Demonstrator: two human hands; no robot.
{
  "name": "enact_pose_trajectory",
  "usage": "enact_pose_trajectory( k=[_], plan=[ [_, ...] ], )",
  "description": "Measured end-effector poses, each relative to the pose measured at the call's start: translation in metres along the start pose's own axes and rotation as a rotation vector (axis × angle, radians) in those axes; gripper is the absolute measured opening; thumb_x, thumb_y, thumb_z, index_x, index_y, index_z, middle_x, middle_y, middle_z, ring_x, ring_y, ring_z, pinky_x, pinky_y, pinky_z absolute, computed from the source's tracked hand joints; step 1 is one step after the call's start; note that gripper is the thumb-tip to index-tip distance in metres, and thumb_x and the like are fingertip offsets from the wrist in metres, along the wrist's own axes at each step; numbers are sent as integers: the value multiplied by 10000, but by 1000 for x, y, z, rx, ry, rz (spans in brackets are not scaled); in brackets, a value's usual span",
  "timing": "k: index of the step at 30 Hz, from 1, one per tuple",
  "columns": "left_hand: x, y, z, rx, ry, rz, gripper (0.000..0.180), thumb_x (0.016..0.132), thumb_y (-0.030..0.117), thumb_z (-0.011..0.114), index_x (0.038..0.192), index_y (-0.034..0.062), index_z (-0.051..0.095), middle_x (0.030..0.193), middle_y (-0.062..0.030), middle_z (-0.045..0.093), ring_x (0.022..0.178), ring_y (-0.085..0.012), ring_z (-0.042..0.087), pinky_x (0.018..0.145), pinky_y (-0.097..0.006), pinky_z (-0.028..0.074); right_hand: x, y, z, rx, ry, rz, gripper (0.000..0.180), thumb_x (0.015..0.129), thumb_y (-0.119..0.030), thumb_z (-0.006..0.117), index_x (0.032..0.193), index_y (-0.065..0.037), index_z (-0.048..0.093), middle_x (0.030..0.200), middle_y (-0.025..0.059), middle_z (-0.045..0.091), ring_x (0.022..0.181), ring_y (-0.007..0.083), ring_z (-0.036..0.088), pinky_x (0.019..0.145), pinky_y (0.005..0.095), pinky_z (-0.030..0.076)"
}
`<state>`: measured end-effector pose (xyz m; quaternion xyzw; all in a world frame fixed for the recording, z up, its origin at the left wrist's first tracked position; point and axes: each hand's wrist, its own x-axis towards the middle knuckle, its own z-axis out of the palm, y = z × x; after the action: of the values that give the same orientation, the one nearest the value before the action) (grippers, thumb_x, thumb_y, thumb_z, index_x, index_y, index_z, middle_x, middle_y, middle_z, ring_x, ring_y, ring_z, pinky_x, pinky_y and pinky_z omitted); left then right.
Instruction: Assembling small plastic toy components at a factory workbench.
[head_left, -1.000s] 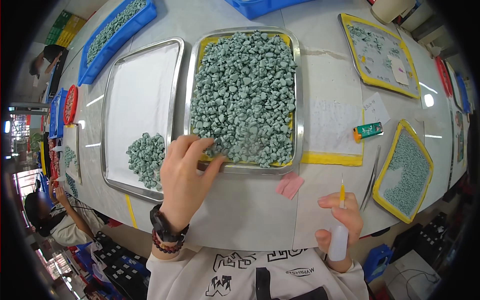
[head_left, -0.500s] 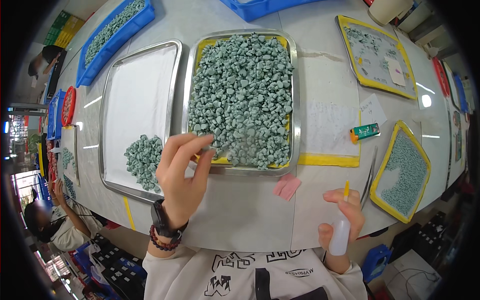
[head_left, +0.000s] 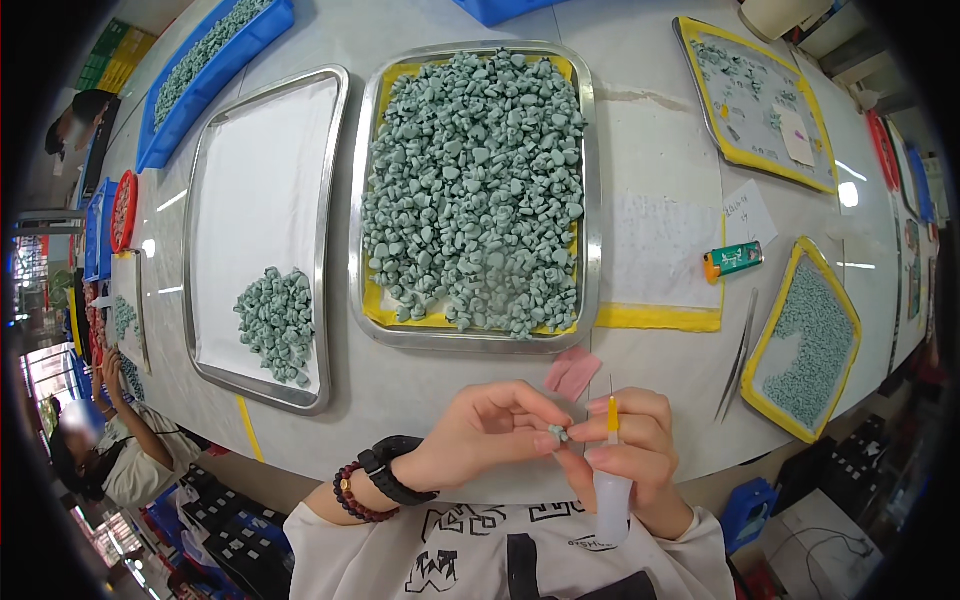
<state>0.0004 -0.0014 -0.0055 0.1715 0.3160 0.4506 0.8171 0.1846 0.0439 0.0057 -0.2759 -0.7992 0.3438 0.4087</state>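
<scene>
My left hand (head_left: 490, 432), with a black watch and bead bracelets at the wrist, pinches a small grey-green stone-like piece (head_left: 558, 432) between thumb and fingertips. Close beside it, my right hand (head_left: 640, 450) is closed round a translucent white squeeze bottle (head_left: 612, 500), whose yellow-based needle tip points upward. The fingertips of both hands meet at the little piece, in front of my chest. Beyond them lies a metal tray (head_left: 590, 300) heaped with similar pieces (head_left: 475, 190). To its left, a white-lined metal tray (head_left: 235, 215) carries a smaller pile (head_left: 277, 325) in its near right corner.
A pink cloth scrap (head_left: 573, 373) lies before the full tray. Rightward are a green lighter (head_left: 738, 260), tweezers (head_left: 737, 355) and a yellow-edged tray (head_left: 800, 425) of finer pieces. A blue bin (head_left: 160, 155) stands far left; a co-worker (head_left: 150, 455) sits at left.
My left hand has drawn back from the full tray toward my chest, bringing a small piece with it. My right hand has moved left with the bottle to meet it.
</scene>
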Motion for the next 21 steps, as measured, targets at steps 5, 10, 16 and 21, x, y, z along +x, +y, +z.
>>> enact_pose_trajectory(
  k=[5,10,16,21],
  plan=[
    [-3,3,3,80,61,19,179,873,-41,537,1044,-31,585,1059,-138,618,936,-165,606,827,-293,499,-2,5,3,19,16,-37,372,668,-57,745,976,-104,542,936,44,623,887,247,558,689,351,480],
    [-4,5,8,145,77,16,217,866,-36,562,1081,-35,588,1052,-125,622,935,-153,602,821,-282,496,2,2,5,-23,-5,10,416,674,15,745,959,-117,472,855,37,619,823,250,548,654,344,467],
    [-5,2,6,321,34,124,241,887,-8,553,1124,-9,596,1078,-102,615,933,-126,591,800,-255,488,-1,1,7,-43,26,22,427,668,18,748,965,-112,470,857,45,616,807,250,542,652,350,465],
    [0,0,7,271,13,159,219,887,-7,538,1096,-50,587,1030,-122,610,914,-165,593,800,-283,490,-2,0,1,-22,51,23,393,721,-138,752,989,-101,467,876,57,604,801,253,542,651,356,468]
  ],
)
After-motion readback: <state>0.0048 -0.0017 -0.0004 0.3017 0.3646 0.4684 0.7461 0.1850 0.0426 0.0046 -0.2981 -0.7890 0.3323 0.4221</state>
